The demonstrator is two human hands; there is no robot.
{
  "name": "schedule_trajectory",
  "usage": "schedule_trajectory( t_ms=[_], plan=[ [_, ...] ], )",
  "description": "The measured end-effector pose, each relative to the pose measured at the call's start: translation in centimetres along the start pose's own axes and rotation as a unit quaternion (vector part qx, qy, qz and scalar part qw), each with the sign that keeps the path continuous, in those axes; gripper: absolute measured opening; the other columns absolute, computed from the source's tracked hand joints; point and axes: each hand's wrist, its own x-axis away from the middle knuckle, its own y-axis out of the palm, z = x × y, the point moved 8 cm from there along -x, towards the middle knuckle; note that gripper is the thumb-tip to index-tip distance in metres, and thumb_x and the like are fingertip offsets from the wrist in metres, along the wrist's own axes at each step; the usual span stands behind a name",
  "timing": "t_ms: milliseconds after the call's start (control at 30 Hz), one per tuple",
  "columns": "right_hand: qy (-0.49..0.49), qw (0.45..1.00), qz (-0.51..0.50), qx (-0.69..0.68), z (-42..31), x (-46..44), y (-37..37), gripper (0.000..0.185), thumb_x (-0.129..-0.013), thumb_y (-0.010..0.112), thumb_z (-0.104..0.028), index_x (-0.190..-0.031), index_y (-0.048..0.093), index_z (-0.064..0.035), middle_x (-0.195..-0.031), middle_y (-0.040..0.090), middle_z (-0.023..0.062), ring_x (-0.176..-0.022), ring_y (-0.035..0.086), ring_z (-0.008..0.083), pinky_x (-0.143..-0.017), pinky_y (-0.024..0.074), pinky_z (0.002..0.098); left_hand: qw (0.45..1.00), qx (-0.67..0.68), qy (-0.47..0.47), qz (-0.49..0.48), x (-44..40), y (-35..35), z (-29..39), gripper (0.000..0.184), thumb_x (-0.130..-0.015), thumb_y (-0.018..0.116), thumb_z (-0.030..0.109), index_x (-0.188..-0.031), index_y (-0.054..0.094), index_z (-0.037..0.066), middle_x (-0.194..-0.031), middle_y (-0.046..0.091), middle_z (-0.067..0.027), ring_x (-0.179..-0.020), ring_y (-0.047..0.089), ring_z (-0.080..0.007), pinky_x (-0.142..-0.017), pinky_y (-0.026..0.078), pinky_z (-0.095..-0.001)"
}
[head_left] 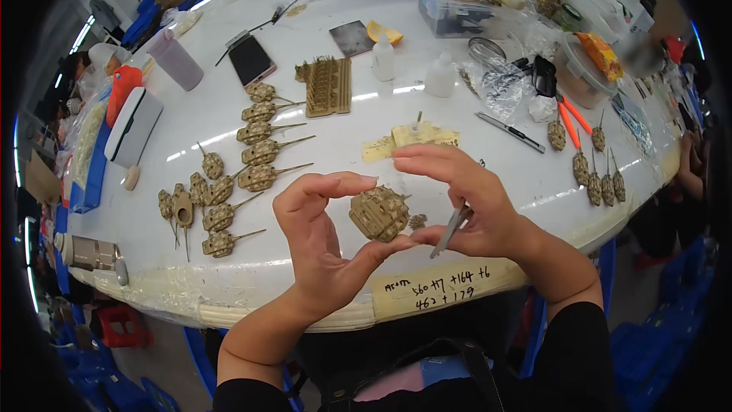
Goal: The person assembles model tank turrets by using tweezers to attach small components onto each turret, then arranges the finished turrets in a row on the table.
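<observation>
A camouflage model turret (pixel 379 214) is held up between my two hands, near the table's front edge. My left hand (pixel 324 233) curves round its left side, with the thumb under it and the fingertips above. On the other side is my right hand (pixel 476 206), its fingers bent over the turret and its thumb at the lower right. Metal tweezers (pixel 451 230) lie in my right hand, pointing down. Small brown parts (pixel 418 221) sit on the table just right of the turret. Behind my hands is yellow tape (pixel 427 136) with a small upright piece.
Several finished-looking turrets (pixel 259 152) stand at the left, others (pixel 595 183) at the right. A tan parts frame (pixel 329 86), phone (pixel 250 59), white bottles (pixel 383 59), utility knife (pixel 509 132) and orange-handled tool (pixel 568 118) lie farther back. Handwritten tape (pixel 442 288) marks the front edge.
</observation>
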Motion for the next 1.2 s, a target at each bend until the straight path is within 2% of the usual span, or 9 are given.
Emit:
schedule_trajectory(
  t_ms=[67, 267, 467, 667, 733, 833, 900, 1100, 1200],
  plan=[
    [-0.014, 0.997, -0.037, -0.072, -0.2, 0.3, 0.7, 0.064, -0.061, 0.074, -0.012, -0.117, 0.046, -0.001, -0.112, 0.053, 0.0113, -0.092, 0.054, 0.0179, -0.07, 0.0438, 0.0237, 0.99, 0.11, -0.075, -0.056, 0.4, 1.4, -0.7, 0.066, -0.06, 0.075, 0.005, -0.109, 0.031, 0.005, -0.105, 0.044, -0.0116, -0.102, 0.042, -0.0198, -0.09, 0.033, -0.0308],
    [-0.015, 0.995, -0.018, -0.096, 0.0, 0.8, 0.7, 0.068, -0.059, 0.076, -0.016, -0.119, 0.046, -0.0033, -0.105, 0.057, 0.0099, -0.085, 0.056, 0.0169, -0.066, 0.0437, 0.0225, 0.975, 0.156, -0.138, -0.079, 0.8, 2.1, -1.6, 0.069, -0.061, 0.073, 0.003, -0.114, 0.029, 0.006, -0.109, 0.045, -0.0138, -0.107, 0.04, -0.0212, -0.093, 0.031, -0.0349],
    [0.109, 0.992, -0.018, -0.063, 1.0, 0.6, -0.1, 0.07, -0.057, 0.077, -0.016, -0.12, 0.046, -0.0087, -0.096, 0.06, 0.0075, -0.085, 0.057, 0.0151, -0.066, 0.0443, 0.0237, 0.956, 0.163, -0.242, -0.037, 0.7, 1.9, -2.8, 0.071, -0.065, 0.068, 0.008, -0.122, 0.025, 0.008, -0.114, 0.043, -0.0137, -0.105, 0.04, -0.0221, -0.094, 0.024, -0.0359],
    [0.078, 0.992, 0.098, 0.017, 0.6, 0.8, -3.7, 0.068, -0.057, 0.076, -0.012, -0.119, 0.047, -0.0095, -0.097, 0.06, 0.006, -0.085, 0.057, 0.0152, -0.066, 0.0447, 0.0247, 0.966, 0.102, -0.237, -0.003, 0.0, 1.0, -2.7, 0.048, -0.081, 0.049, 0.012, -0.124, 0.028, 0.009, -0.116, 0.042, -0.0128, -0.107, 0.035, -0.0181, -0.092, 0.022, -0.0316],
    [0.049, 0.988, 0.14, 0.037, 0.0, 0.6, -5.0, 0.067, -0.057, 0.076, -0.01, -0.118, 0.047, -0.0096, -0.097, 0.06, 0.0056, -0.085, 0.057, 0.0152, -0.067, 0.0448, 0.0248, 0.967, 0.095, -0.238, 0.004, -0.3, 0.5, -2.8, 0.046, -0.084, 0.047, 0.016, -0.125, 0.028, 0.009, -0.117, 0.042, -0.0125, -0.108, 0.036, -0.018, -0.092, 0.023, -0.0311],
    [0.081, 0.983, 0.155, 0.061, 0.2, 2.6, -7.1, 0.065, -0.059, 0.076, -0.009, -0.117, 0.047, -0.0097, -0.095, 0.06, 0.0061, -0.085, 0.057, 0.0156, -0.069, 0.0455, 0.0252, 0.967, 0.088, -0.238, 0.009, -0.6, 0.0, -2.9, 0.045, -0.084, 0.046, 0.017, -0.125, 0.029, 0.009, -0.117, 0.042, -0.0123, -0.109, 0.036, -0.0181, -0.092, 0.024, -0.0312],
    [0.225, 0.959, 0.151, 0.08, 2.4, 5.6, -8.3, 0.063, -0.061, 0.075, -0.01, -0.117, 0.047, -0.0098, -0.093, 0.059, 0.007, -0.084, 0.057, 0.0159, -0.07, 0.0454, 0.0259, 0.967, 0.077, -0.242, 0.028, -0.7, -0.7, -3.1, 0.044, -0.085, 0.046, 0.019, -0.125, 0.029, 0.009, -0.117, 0.042, -0.012, -0.11, 0.036, -0.0182, -0.091, 0.024, -0.0312],
    [0.366, 0.88, 0.149, 0.263, 3.4, 12.9, -11.2, 0.057, -0.068, 0.07, -0.019, -0.118, 0.045, -0.0103, -0.09, 0.059, 0.007, -0.083, 0.057, 0.018, -0.071, 0.0449, 0.0269, 0.968, 0.059, -0.243, 0.018, -0.7, -0.5, -3.2, 0.043, -0.086, 0.044, 0.02, -0.125, 0.03, 0.009, -0.118, 0.042, -0.0118, -0.111, 0.036, -0.0186, -0.091, 0.025, -0.0318],
    [0.45, 0.784, 0.091, 0.417, 4.2, 14.7, -12.3, 0.055, -0.071, 0.065, -0.026, -0.119, 0.042, -0.0109, -0.09, 0.059, 0.0063, -0.084, 0.056, 0.0204, -0.069, 0.0451, 0.0293, 0.968, 0.045, -0.245, 0.012, -0.5, 0.0, -3.2, 0.043, -0.086, 0.044, 0.02, -0.125, 0.03, 0.009, -0.118, 0.043, -0.0118, -0.111, 0.036, -0.0186, -0.092, 0.025, -0.032]
  ],
)
